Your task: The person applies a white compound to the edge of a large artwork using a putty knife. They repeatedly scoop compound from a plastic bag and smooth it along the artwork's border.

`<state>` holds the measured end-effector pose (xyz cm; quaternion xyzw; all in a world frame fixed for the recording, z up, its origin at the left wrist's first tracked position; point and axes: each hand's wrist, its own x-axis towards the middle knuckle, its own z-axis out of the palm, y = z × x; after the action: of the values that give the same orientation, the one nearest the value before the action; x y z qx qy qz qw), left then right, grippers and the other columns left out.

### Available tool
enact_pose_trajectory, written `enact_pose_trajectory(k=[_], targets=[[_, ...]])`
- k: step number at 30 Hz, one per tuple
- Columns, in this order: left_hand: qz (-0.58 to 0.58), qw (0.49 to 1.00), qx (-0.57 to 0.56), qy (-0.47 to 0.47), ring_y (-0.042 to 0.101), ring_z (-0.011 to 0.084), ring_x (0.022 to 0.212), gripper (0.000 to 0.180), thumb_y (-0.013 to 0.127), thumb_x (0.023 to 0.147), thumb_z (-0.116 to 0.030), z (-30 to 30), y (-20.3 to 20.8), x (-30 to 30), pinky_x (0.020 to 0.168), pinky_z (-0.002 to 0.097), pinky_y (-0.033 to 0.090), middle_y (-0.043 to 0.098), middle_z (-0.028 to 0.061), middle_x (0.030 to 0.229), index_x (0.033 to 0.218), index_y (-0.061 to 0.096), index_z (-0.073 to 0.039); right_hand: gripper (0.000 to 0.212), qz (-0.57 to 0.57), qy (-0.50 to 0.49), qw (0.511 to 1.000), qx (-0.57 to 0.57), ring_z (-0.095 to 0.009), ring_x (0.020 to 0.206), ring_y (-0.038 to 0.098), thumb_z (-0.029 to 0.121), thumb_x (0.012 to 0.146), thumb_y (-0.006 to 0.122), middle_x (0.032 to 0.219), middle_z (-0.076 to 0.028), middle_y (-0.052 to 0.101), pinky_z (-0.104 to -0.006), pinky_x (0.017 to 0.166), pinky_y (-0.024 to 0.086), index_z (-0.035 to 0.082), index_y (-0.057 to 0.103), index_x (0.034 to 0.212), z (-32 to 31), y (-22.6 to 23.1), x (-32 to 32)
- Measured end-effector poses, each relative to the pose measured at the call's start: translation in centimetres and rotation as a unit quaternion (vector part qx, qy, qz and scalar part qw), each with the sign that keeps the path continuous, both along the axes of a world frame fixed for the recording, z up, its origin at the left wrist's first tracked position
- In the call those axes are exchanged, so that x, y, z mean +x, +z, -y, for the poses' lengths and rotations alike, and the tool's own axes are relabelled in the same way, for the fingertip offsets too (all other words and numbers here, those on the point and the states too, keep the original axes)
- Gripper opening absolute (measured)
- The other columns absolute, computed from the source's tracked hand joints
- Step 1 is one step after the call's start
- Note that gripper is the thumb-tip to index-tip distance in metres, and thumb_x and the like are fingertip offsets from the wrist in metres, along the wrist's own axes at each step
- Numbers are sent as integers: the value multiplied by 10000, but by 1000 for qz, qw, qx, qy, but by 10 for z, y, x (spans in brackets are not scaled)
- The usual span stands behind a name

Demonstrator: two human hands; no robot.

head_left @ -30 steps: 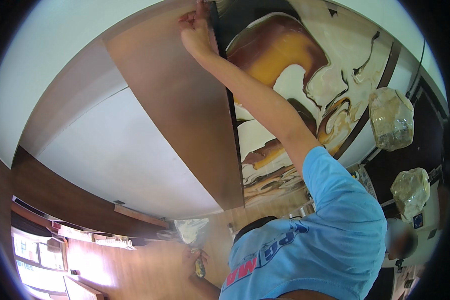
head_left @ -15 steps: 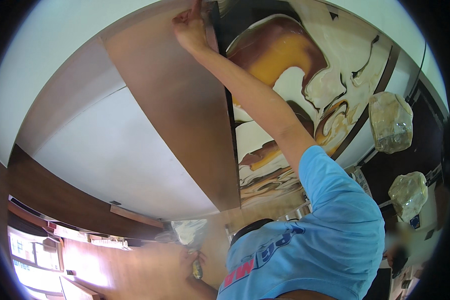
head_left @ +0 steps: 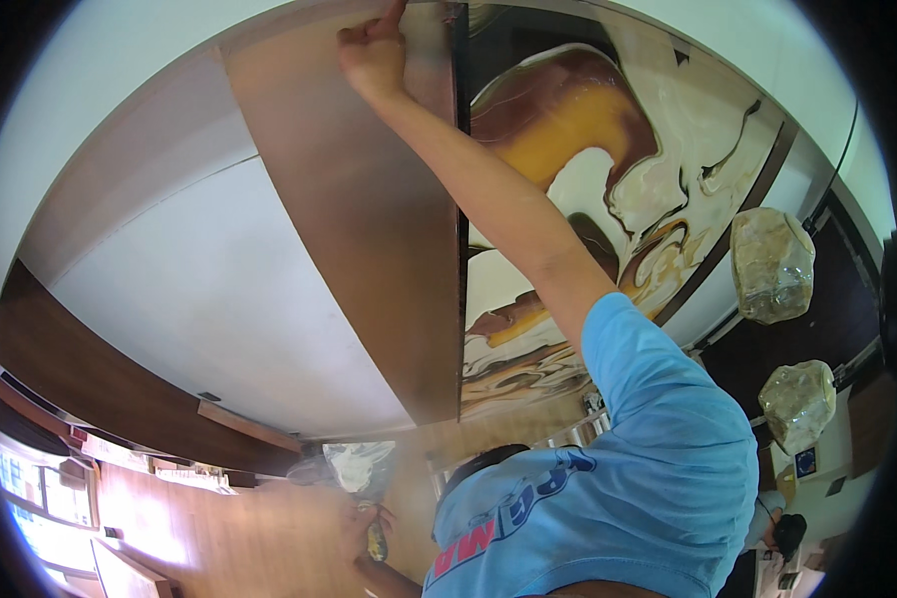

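My right arm stretches up across a glossy marbled panel [head_left: 568, 130]. At the top edge, my right hand [head_left: 374, 65] lies against a smooth brown panel [head_left: 369, 249], one finger extended and the others curled in. Whatever it grips, if anything, is cut off by the picture's edge. Low on the left, my left hand [head_left: 362, 528] is closed around the yellowish handle of a broad putty knife [head_left: 361, 466]. White paste covers much of its flared blade, which points away from me. Fingers of this hand are slightly blurred.
Left of the brown panel is a white surface [head_left: 199, 289], bordered by a dark brown band [head_left: 100, 359]. Two textured glass pendant lamps [head_left: 773, 265] hang at right. Another person [head_left: 777, 523] is in the background there. A bright window [head_left: 45, 488] is lower left, above a wood-coloured floor [head_left: 239, 528].
The view has shifted slightly, so the panels and lamps sit differently in it. My left hand and the putty knife appear a little lower and further left. My right hand stays at the brown panel.
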<state>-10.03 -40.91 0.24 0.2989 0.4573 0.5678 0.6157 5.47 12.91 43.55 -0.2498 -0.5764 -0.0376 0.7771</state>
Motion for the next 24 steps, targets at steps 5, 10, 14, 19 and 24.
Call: enact_pose_trajectory(k=[5, 10, 14, 19, 24], targets=[[6, 1000, -5, 12, 637, 214, 503, 313, 695, 938, -198, 3, -3, -4, 500, 301, 540, 718, 207, 764, 1116, 614, 47, 1149, 21, 152, 981, -121, -161, 651, 550, 32, 903, 690, 720, -47, 567, -301, 657, 531, -2, -194, 1636, 6, 6, -22], [8, 1000, -14, 22, 640, 216, 505, 313, 696, 936, -194, 7, -5, -6, 498, 301, 537, 722, 214, 771, 1114, 613, 50, 1119, 20, 100, 990, -95, -276, 885, 660, 141, 795, 681, 920, -164, 667, -387, 885, 546, -83, -19, 1638, 14, 8, -63], [22, 999, -20, 34, 642, 219, 504, 326, 715, 931, -203, 10, -8, -6, 496, 302, 537, 723, 219, 773, 1107, 611, 52, 1188, 121, 72, 986, -90, -319, 794, 678, 166, 737, 719, 810, -151, 661, -367, 925, 546, -156, -36, 1596, 1, -3, -72], [19, 999, -6, 38, 637, 221, 495, 345, 730, 928, -219, 10, -9, -6, 492, 305, 535, 721, 219, 767, 1108, 608, 49, 1156, 68, 134, 987, -62, -269, 751, 672, 114, 775, 690, 748, -88, 647, -354, 894, 545, -122, -73, 1612, -30, -24, -21], [6, 1000, 6, 9, 644, 216, 498, 336, 722, 936, -220, 2, -6, -10, 488, 298, 537, 722, 213, 759, 1113, 609, 43, 1141, 47, 62, 996, 42, -180, 749, 587, -10, 857, 674, 821, -54, 590, -299, 750, 530, 1, -149, 1647, -34, -21, 35]])
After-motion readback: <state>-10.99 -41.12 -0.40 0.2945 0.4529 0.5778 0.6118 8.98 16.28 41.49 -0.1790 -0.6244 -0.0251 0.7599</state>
